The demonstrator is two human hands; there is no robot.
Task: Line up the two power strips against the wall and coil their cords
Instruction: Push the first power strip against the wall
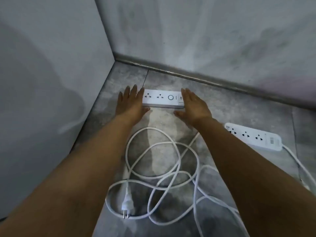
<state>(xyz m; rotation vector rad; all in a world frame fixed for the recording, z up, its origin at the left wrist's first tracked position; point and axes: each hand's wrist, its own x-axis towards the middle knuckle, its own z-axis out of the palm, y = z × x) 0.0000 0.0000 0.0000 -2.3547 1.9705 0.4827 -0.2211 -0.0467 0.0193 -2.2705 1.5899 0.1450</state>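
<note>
Beside the corner, left grip and right grip, fingers straight, flank the power strip endwise; wall lies beyond, apart.

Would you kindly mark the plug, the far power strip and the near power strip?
plug point(127, 200): head view, on its white body.
far power strip point(159, 100): head view, on its top face.
near power strip point(251, 136): head view, on its top face.

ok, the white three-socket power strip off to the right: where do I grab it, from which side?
Pinch the white three-socket power strip across its two long edges mid-body, right-hand fingers coming from above. It lies flat on the grey floor, sockets up, so only the sides are free. Avoid the right end, where its white cord exits.
</note>
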